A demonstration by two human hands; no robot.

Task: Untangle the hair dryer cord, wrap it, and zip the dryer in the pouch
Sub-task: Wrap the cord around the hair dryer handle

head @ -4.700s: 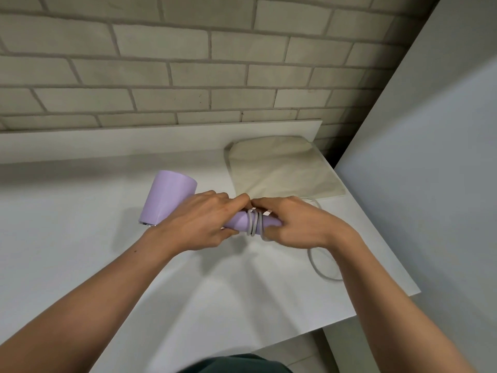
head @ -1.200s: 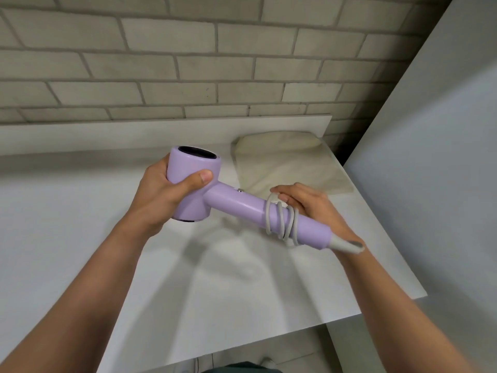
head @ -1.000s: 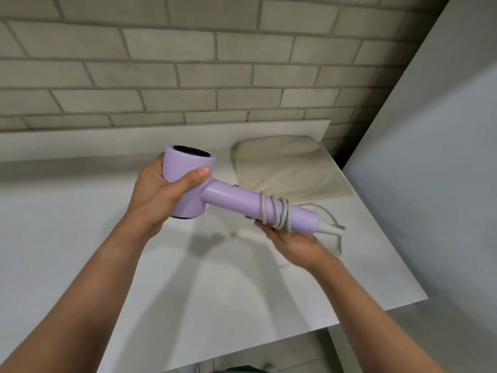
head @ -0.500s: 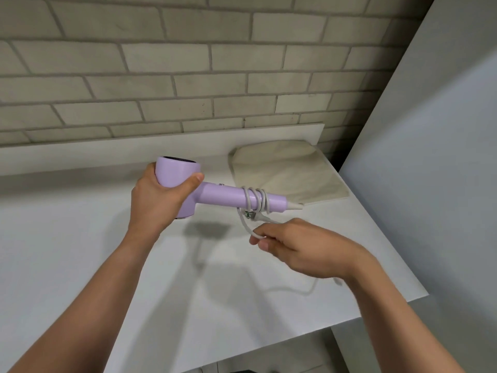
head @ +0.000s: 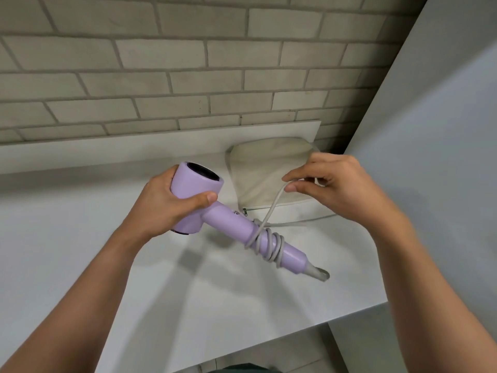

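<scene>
While our left hand (head: 166,208) wraps its fingers round the head of the lilac plastic hair dryer (head: 199,188), with the thumb pressed across the front, the head view shows the dryer held above the white counter (head: 80,251), its handle slanting down toward us. Our right hand (head: 341,187) pinches the pale grey rubber cord (head: 274,204) between thumb and forefinger; the other fingers curl loosely. A few turns sit on the handle, but they are slack and cross one another, so we judge they can slide toward the handle's end and fall off if the tension drops. The pinch looks light, so the cord may slip out. A free length lies on the counter at the near edge of the flat beige fabric pouch (head: 258,168); pulling it could drag the pouch. We cannot tell if its zipper (head: 250,210) is open.
</scene>
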